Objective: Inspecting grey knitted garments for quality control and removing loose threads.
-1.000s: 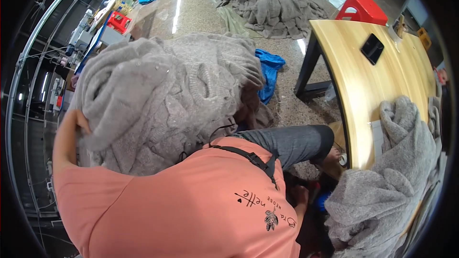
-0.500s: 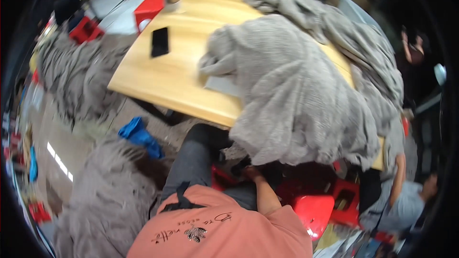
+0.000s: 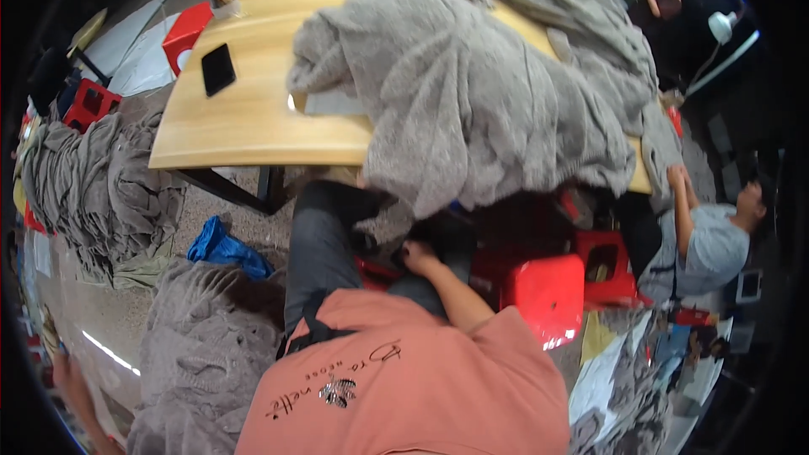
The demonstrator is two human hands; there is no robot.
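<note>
My right hand (image 3: 415,256) reaches down between my dark-trousered legs, below the table edge. Its fingers are curled against something dark that I cannot make out. No hand that is surely my left one shows; a bare forearm (image 3: 77,392) rises at the lower left rim, and whose it is I cannot tell. Ahead of me, a thick grey fleecy blanket (image 3: 480,101) lies heaped on the wooden table (image 3: 261,118) and hangs over its near edge. A flat white piece (image 3: 334,104) sticks out from beneath the blanket. Beside my right arm stands a red plastic stool (image 3: 543,293).
A black phone (image 3: 218,70) and a holder with tools (image 3: 223,7) rest on the table. Grey fabric piles (image 3: 94,181) (image 3: 202,354) and a blue cloth (image 3: 226,246) lie left. At right, a person in light blue (image 3: 704,240) sits near another red stool (image 3: 603,265).
My view has shifted, so the table, phone and blanket sit farther left and higher. My right hand stays low between my legs. A bare forearm now shows at the lower left rim.
</note>
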